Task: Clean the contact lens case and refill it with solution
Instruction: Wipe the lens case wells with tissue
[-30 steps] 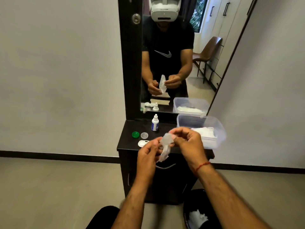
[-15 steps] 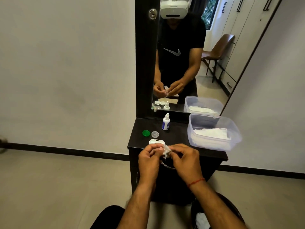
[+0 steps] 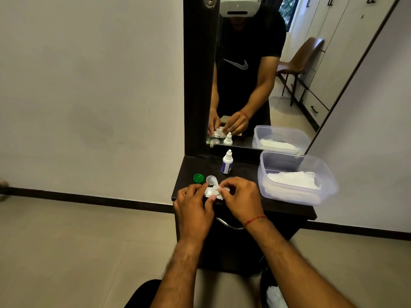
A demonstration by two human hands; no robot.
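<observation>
On the front left of the dark dresser top [image 3: 244,172] lies the white contact lens case [image 3: 209,191], mostly hidden by my fingers. My left hand [image 3: 193,205] steadies the case from the left. My right hand [image 3: 241,197] pinches a small white tissue [image 3: 216,189] and presses it onto the case. A green cap [image 3: 198,178] and a clear cap [image 3: 210,179] lie loose just behind the case. The white solution bottle [image 3: 227,162] with a blue label stands upright further back, cap on.
A clear plastic box [image 3: 329,174] with white tissues fills the right of the dresser top. A mirror [image 3: 244,74] stands behind, showing my hands. A drawer handle [image 3: 229,225] sits below my wrists. A dark bin [image 3: 273,292] with crumpled tissue stands on the floor at right.
My hands came down from in front of the dresser onto its top. The tissue, held up and stretched a second ago, is now bunched and pressed onto the lens case.
</observation>
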